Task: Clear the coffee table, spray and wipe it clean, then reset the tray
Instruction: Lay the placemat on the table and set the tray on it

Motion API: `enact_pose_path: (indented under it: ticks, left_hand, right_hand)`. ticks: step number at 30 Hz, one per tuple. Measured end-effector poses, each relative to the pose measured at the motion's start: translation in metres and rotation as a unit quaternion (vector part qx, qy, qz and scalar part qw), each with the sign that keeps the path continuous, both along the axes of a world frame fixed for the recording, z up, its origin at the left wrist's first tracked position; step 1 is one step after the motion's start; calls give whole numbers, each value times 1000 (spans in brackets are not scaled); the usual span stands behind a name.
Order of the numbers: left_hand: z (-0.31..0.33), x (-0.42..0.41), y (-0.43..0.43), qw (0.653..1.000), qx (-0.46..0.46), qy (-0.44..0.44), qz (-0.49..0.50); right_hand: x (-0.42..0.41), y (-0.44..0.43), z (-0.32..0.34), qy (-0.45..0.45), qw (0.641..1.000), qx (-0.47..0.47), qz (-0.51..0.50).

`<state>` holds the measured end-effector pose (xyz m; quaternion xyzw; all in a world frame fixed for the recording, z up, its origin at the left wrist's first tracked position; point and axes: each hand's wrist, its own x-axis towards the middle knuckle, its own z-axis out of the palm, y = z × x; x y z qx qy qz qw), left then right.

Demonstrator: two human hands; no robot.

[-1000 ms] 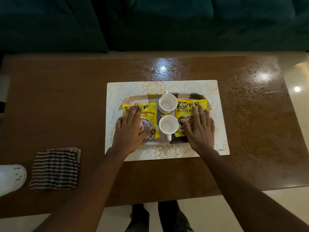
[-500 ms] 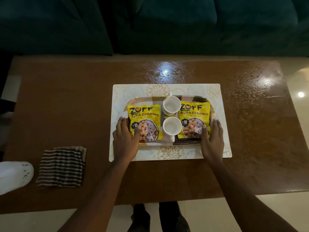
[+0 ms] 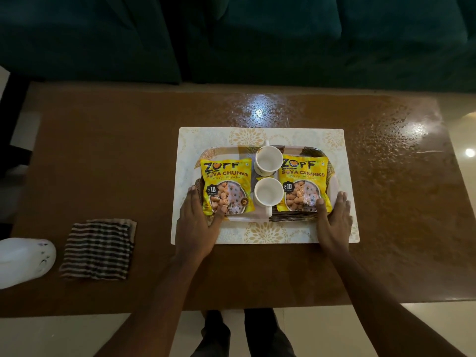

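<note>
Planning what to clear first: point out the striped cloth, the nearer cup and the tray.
striped cloth [image 3: 96, 249], head view, middle of the fabric.
nearer cup [image 3: 268, 195], head view, its inside bottom.
tray [image 3: 296, 218], head view, near rim.

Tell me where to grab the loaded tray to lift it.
Take the tray by both short side rims, one hand from each side, thumbs on top, fingers under. Two cups stand mid-tray, so balanced ends keep it level.
</note>
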<state>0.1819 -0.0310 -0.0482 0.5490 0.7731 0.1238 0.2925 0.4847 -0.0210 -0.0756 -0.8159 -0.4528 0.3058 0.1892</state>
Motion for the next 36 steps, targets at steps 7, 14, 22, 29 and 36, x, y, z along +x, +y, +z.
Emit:
enact_pose_path:
  ticks: [7,14,22,29,36]
  left_hand:
    - [1,-4,4,1000,-6,-15,-15]
    - [25,-3,9,1000,18,8,-19]
    - [86,-23,-6,985,78,53,-141]
    - [152,-47,-32,981,100,51,-156]
    - [196,-70,-58,978,117,66,-163]
  right_hand:
    - [2,-1,2,2,1000,5,10]
    - [-32,-13,36,-16,997,78,0]
    - [-105,-23,100,8,987,125,96]
    - [-147,-44,158,-10,981,120,150]
    - [-182,-64,213,-27,974,145,174]
